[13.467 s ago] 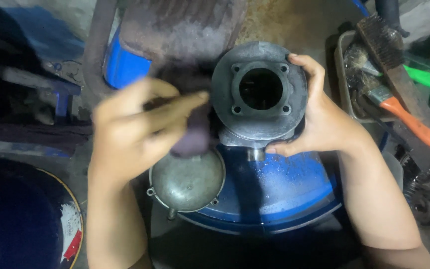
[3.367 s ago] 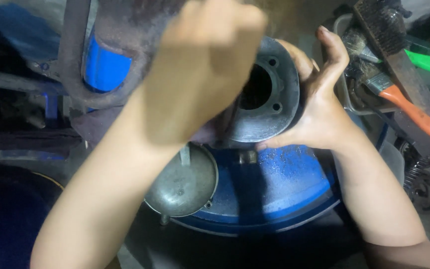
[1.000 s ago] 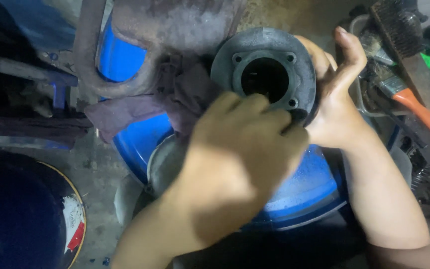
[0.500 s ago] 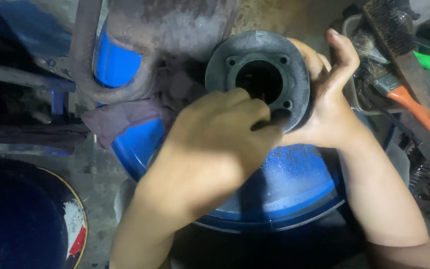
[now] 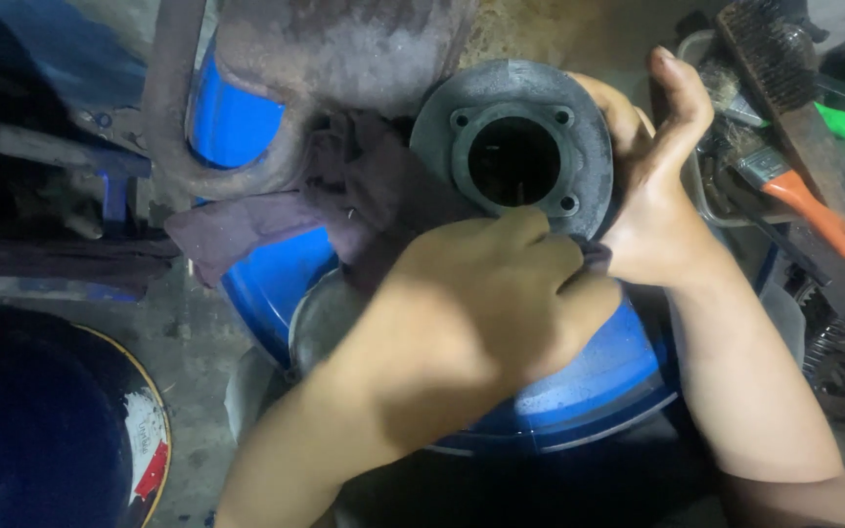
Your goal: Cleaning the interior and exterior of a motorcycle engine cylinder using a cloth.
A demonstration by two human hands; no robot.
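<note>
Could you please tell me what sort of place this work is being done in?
Probably a repair workshop: a grimy metal engine part is held over a blue drum, with a wire brush and an orange-handled paintbrush lying close by.

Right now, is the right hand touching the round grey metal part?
Touching. The head view shows the right hand cupped against the side of the grey metal part, fingers wrapped behind its rim.

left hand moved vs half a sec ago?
Barely. The left hand stays low on the grey round part, below its bore, as before.
</note>
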